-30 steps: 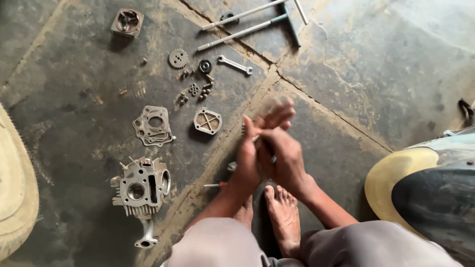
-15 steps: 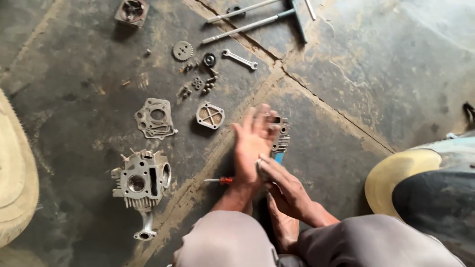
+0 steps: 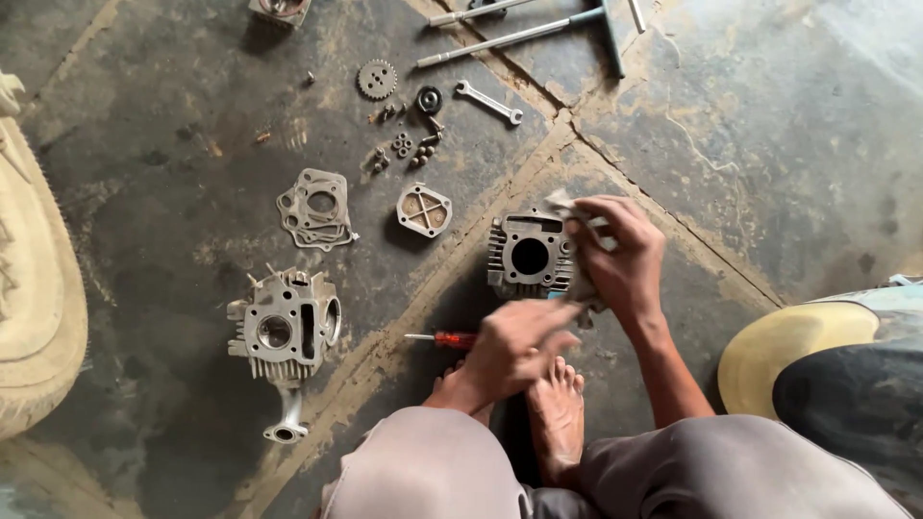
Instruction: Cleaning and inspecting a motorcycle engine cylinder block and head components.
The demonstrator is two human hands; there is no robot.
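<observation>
Steadying a finned engine cylinder (image 3: 527,256) on the concrete floor (image 3: 769,144)

Right hand (image 3: 620,255) grips the cylinder's right edge with a rag (image 3: 567,207); left hand (image 3: 514,346), blurred just below it, closes on something I cannot make out. Bare feet (image 3: 553,423) sit right under the cylinder — a slip could drop it on toes, or onto the red-handled screwdriver (image 3: 444,338) at its lower left.

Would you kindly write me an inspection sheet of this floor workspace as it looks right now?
Surface: stained concrete floor, seams crossing it.
Job's things: finned engine cylinder on the floor; red-handled screwdriver beside it.
Clutter: cylinder head, gasket, square cover, sprocket, spanner, T-handle wrench, small bolts.
Grippers: right hand grips the cylinder with a rag; left hand blurred, near the screwdriver.
Cables: nothing seen.
Surroundings: yellow vehicle panel at right.
</observation>
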